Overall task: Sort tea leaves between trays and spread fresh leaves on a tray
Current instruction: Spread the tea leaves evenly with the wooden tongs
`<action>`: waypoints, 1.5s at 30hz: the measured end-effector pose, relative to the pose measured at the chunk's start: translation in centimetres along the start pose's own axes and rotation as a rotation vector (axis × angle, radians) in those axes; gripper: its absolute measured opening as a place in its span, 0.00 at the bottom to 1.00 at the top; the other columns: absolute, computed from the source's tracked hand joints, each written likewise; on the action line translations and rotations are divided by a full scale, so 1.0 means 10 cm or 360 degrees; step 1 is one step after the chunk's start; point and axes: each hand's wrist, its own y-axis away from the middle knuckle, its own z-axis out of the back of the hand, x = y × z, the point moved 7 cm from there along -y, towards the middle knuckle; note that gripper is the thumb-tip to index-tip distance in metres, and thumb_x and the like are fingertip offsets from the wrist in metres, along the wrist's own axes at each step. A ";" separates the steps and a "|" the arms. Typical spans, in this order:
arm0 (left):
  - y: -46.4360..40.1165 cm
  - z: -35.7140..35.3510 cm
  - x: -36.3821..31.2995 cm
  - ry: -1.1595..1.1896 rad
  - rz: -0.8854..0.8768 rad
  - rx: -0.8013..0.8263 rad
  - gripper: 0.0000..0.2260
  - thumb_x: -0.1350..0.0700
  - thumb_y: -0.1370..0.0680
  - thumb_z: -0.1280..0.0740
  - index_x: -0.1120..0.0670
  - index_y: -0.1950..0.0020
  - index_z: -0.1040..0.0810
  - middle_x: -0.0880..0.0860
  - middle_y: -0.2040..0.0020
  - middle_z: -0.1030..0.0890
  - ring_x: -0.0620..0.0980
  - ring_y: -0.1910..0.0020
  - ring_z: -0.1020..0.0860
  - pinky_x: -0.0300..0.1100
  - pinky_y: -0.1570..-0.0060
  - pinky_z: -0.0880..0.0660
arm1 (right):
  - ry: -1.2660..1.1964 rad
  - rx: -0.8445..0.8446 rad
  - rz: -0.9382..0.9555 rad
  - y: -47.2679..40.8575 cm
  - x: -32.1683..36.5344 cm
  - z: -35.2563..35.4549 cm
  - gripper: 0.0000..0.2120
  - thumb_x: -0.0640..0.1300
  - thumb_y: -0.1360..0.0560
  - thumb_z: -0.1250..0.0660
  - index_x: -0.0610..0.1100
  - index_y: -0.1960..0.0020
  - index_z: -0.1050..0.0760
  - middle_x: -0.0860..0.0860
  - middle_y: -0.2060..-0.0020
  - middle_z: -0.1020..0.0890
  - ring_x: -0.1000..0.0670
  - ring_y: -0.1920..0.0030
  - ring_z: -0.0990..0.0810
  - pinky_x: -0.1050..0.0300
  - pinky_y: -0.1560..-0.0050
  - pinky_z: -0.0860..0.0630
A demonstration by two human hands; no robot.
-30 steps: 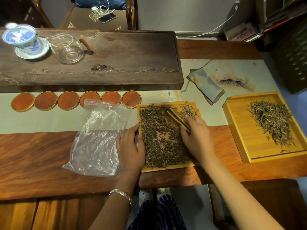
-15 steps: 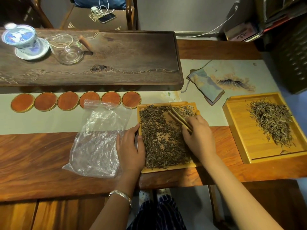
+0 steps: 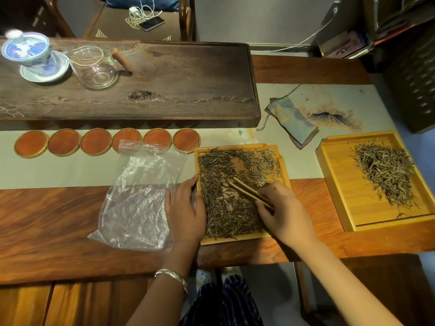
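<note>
Tweezers (image 3: 249,191) drawn nearer in right hand (image 3: 286,214); no legible writing.

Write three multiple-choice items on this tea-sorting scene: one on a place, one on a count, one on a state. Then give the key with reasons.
1. Where does the clear plastic bag lie?
A. Left of the near tray
B. Inside the far-right tray
C. On the dark tea board

2. How many round wooden coasters sit in the row?
A. Four
B. Six
C. Eight

3. What is the right hand doing?
A. Resting empty
B. Lifting the gaiwan
C. Holding bamboo tongs over the tea leaves

Key:
1 A, the bag lies flat on the table beside the left hand.
2 B, six discs line up before the board.
3 C, the tongs' tips reach in among the leaves of the near tray.
</note>
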 end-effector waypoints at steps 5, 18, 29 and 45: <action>0.00 0.00 -0.02 -0.0002 0.0005 0.0014 0.16 0.55 0.21 0.41 0.46 0.35 0.27 0.41 0.47 0.24 0.40 0.44 0.28 0.48 0.25 0.48 | -0.0006 -0.0056 0.0152 -0.06 0.23 -0.05 0.08 0.42 0.26 0.31 0.42 0.48 0.21 0.49 0.56 0.22 0.50 0.55 0.23 0.55 0.60 0.23; 0.00 0.00 -0.01 -0.0007 0.0000 0.0015 0.16 0.56 0.21 0.41 0.46 0.35 0.27 0.39 0.48 0.26 0.37 0.46 0.30 0.47 0.25 0.49 | -0.0024 0.0015 0.0249 0.12 0.22 -0.16 0.09 0.40 0.27 0.30 0.40 0.48 0.20 0.47 0.55 0.21 0.46 0.56 0.22 0.54 0.61 0.23; 0.00 0.01 -0.04 0.0002 0.0044 0.0036 0.16 0.56 0.21 0.42 0.47 0.35 0.27 0.43 0.48 0.22 0.41 0.46 0.26 0.47 0.25 0.50 | -0.0018 -0.0324 -0.0210 -0.02 -0.39 0.26 0.09 0.42 0.26 0.32 0.41 0.47 0.22 0.50 0.57 0.24 0.50 0.56 0.25 0.58 0.60 0.29; -0.01 0.01 -0.04 -0.0001 0.0031 0.0031 0.16 0.56 0.21 0.41 0.46 0.35 0.27 0.40 0.49 0.24 0.41 0.47 0.27 0.49 0.25 0.48 | -0.0044 -0.0220 -0.0142 0.00 -0.31 0.14 0.08 0.41 0.26 0.31 0.41 0.47 0.22 0.49 0.56 0.23 0.50 0.54 0.25 0.56 0.56 0.27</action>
